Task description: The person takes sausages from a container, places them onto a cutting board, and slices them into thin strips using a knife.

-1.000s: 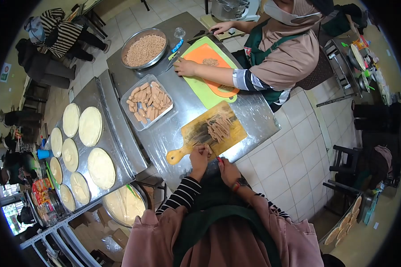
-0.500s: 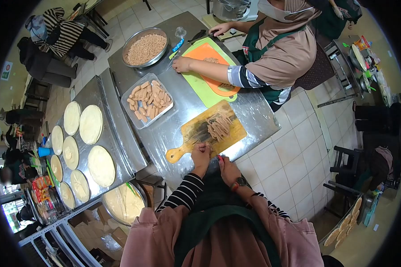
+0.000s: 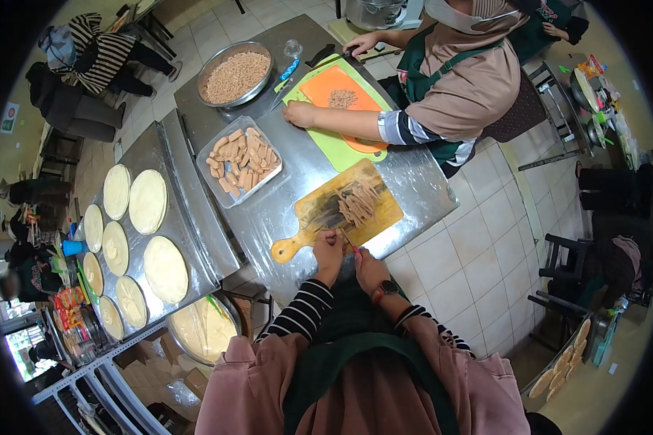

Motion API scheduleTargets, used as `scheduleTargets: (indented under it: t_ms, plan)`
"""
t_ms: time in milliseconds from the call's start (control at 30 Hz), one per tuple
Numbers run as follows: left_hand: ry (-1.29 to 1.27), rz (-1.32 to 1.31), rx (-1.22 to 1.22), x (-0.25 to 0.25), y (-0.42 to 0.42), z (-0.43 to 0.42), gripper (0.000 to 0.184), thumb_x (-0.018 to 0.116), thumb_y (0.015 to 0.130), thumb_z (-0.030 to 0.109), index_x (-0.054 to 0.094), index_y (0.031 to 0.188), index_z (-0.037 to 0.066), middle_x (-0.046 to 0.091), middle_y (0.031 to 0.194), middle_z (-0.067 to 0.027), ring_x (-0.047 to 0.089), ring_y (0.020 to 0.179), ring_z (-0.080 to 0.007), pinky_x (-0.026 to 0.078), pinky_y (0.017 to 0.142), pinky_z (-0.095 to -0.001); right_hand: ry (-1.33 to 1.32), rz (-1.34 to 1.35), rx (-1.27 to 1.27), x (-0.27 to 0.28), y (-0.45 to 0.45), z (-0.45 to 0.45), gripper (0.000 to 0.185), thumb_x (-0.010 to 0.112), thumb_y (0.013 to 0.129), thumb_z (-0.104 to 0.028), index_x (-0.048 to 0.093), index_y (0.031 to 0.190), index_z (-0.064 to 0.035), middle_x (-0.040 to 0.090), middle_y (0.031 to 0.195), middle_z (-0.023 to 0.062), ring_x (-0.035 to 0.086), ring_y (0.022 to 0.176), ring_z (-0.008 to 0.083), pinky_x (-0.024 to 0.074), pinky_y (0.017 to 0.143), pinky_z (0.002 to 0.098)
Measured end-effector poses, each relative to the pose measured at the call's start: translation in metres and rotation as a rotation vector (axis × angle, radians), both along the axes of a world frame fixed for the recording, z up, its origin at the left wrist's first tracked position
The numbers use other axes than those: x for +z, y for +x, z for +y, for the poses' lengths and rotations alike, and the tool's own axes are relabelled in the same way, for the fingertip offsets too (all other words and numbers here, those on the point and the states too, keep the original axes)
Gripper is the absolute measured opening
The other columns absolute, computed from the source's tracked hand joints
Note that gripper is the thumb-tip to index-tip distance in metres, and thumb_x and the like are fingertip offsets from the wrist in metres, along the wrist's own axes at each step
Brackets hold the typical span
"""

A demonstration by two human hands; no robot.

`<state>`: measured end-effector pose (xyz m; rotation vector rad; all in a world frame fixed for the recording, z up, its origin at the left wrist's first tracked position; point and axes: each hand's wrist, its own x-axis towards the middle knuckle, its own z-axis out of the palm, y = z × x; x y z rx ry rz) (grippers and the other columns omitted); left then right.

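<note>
The fingers of the left hand (image 3: 329, 246) are pinched together at the near edge of the board; whatever is between them is too small to make out. The right hand (image 3: 372, 270) has its fingers closed round one red-handled knife (image 3: 355, 249), its thin blade reaching onto the board beside the left fingertips.

That one paddle-shaped wooden board (image 3: 319, 206), scorched dark in the middle, points its handle to eight o'clock. One loose pile of thin brown sticks (image 3: 358, 203) lies on it, too overlapped to count.

From the board, one clear plastic tub (image 3: 271, 179) of thick brown pieces sits at ten o'clock, and one round steel bowl (image 3: 267, 87) of brown crumbs at eleven. At twelve, one orange mat (image 3: 319, 88) overlaps one green mat (image 3: 331, 148), under a co-worker's hand (image 3: 299, 114).

The board's near side lies close to the edge of the shiny metal worktop (image 3: 257, 232); bare metal opens between board and tub. Eight pale round dough discs (image 3: 165, 269) cover a second metal table (image 3: 196, 254) at nine; light floor tiles (image 3: 471, 239) spread at three.
</note>
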<state>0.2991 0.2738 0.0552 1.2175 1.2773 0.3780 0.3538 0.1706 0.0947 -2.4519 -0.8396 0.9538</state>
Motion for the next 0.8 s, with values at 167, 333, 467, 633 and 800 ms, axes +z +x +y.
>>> scheduleTargets:
  t_ms: [167, 333, 467, 633, 800]
  plan:
    - [0.037, -0.036, 0.053, -0.012, 0.000, -0.002, 0.017, 0.061, 0.079, 0.013, 0.051, 0.086, 0.001, 0.055, 0.062, -0.0056, 0.052, 0.048, -0.0105, 0.042, 0.043, -0.0232, -0.044, -0.018, 0.020, -0.012, -0.001, 0.001, 0.029, 0.032, 0.090, -0.030, 0.045, 0.091, -0.0034, 0.059, 0.072, 0.0221, 0.058, 0.068, 0.0393, 0.0455, 0.060, 0.0485]
    - [-0.003, -0.038, 0.050, 0.000, 0.000, 0.001, 0.017, 0.060, 0.080, 0.012, 0.050, 0.088, 0.000, 0.055, 0.065, -0.0056, 0.053, 0.051, -0.0102, 0.044, 0.046, -0.0224, -0.089, -0.063, 0.046, -0.004, -0.003, -0.017, 0.030, 0.034, 0.090, -0.032, 0.045, 0.093, -0.0035, 0.059, 0.072, 0.0215, 0.058, 0.067, 0.0387, 0.0456, 0.060, 0.0485]
    - [-0.001, -0.054, 0.031, -0.006, -0.002, -0.003, 0.016, 0.058, 0.081, 0.010, 0.049, 0.090, 0.000, 0.056, 0.068, -0.0054, 0.053, 0.054, -0.0102, 0.046, 0.049, -0.0223, -0.066, -0.079, 0.042, -0.006, -0.003, -0.020, 0.031, 0.034, 0.090, -0.033, 0.044, 0.093, -0.0035, 0.059, 0.073, 0.0213, 0.058, 0.066, 0.0387, 0.0456, 0.060, 0.0485]
    - [0.041, -0.071, 0.087, -0.008, -0.001, -0.007, 0.014, 0.059, 0.080, 0.009, 0.051, 0.087, 0.000, 0.056, 0.064, -0.0055, 0.054, 0.051, -0.0104, 0.043, 0.045, -0.0225, -0.024, -0.199, 0.060, -0.011, -0.004, -0.022, 0.030, 0.032, 0.091, -0.030, 0.045, 0.100, -0.0046, 0.059, 0.073, 0.0218, 0.057, 0.067, 0.0387, 0.0450, 0.059, 0.0476]
    - [0.052, -0.080, 0.089, -0.014, -0.003, -0.008, 0.013, 0.059, 0.079, 0.008, 0.051, 0.087, 0.000, 0.057, 0.064, -0.0065, 0.055, 0.052, -0.0111, 0.044, 0.047, -0.0233, -0.027, -0.102, 0.054, 0.001, -0.002, -0.017, 0.033, 0.030, 0.091, -0.031, 0.046, 0.098, -0.0026, 0.058, 0.072, 0.0233, 0.057, 0.067, 0.0399, 0.0448, 0.059, 0.0485]
